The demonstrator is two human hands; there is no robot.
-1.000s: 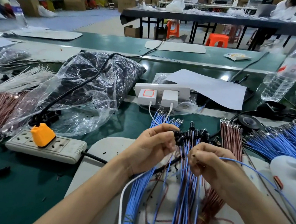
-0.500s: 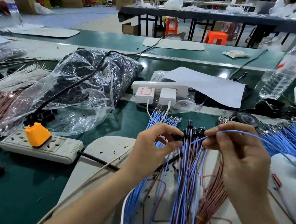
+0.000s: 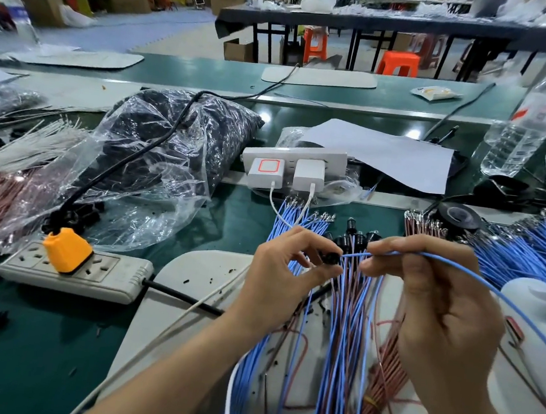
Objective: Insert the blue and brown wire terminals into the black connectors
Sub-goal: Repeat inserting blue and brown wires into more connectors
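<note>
Broadly, the grey work mat (image 3: 198,276) carries three heaps of stock. Loose blue wires (image 3: 534,252) fan out at my right, and a banded brown wire bundle (image 3: 382,374) lies below my right wrist. A mixed blue-and-brown harness (image 3: 346,330) runs down between my arms. Each heap has far too many strands to count.

Two hands are at work. My left hand (image 3: 286,275) pinches one black connector (image 3: 331,258) between thumb and forefinger, the other fingers loosely curled. My right hand (image 3: 436,302) pinches a single blue wire (image 3: 410,253) between thumb and fingertips, close behind its end, and the rest trails off right and down. Behind my fingers stand finished connectors (image 3: 358,238), about five that I can make out.

The wire's long axis lies nearly level, left to right. Its terminal (image 3: 348,255) points left, straight at the connector, which sits just beside the tip, left of my right grip. Whether the tip has entered the socket, I cannot tell. I judge the coming push to run leftward along that axis, right hand driving, left hand steadying.
</note>
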